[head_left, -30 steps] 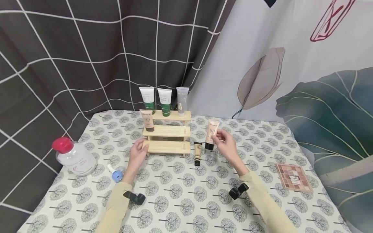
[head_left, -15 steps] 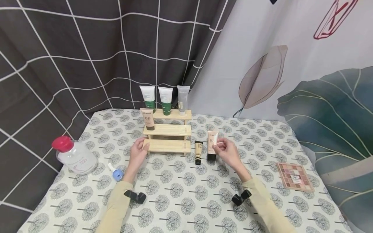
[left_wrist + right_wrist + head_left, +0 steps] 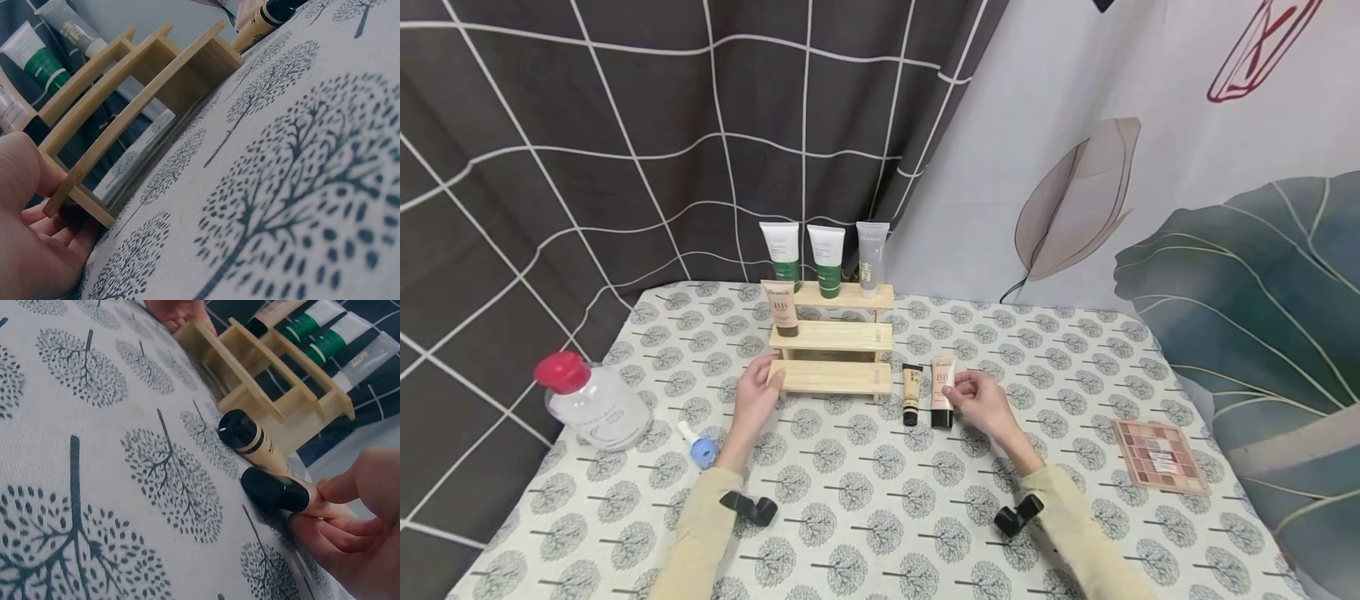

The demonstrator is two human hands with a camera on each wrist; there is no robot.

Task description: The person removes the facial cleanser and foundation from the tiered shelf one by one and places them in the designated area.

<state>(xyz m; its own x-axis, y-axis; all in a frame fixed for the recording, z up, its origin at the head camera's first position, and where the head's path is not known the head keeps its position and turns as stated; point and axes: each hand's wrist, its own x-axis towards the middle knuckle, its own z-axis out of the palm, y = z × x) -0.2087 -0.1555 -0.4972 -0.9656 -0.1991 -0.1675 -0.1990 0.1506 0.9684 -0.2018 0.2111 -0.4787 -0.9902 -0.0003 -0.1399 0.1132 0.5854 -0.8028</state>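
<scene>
My left hand (image 3: 754,396) grips the left end of a three-step wooden display stand (image 3: 831,377), thumb on the lowest step and fingers curled below in the left wrist view. My right hand (image 3: 987,402) pinches a pink BB cream tube (image 3: 942,377) by its right side. That tube lies close over the cloth, its black cap (image 3: 269,490) toward the person. Just left of it lies a small gold tube with a black cap (image 3: 911,392). Another BB cream tube (image 3: 781,305) stands on the middle step's left end.
Two white-and-green tubes (image 3: 827,258) and a grey tube (image 3: 870,260) stand on the top step. At left are a red-capped clear bottle (image 3: 598,408) and a small blue item with a white tip (image 3: 703,452). An eyeshadow palette (image 3: 1159,456) lies at right.
My right hand has brought the BB cream tube down toward the front and slightly left, beside the gold tube. My left hand stays at the stand.
</scene>
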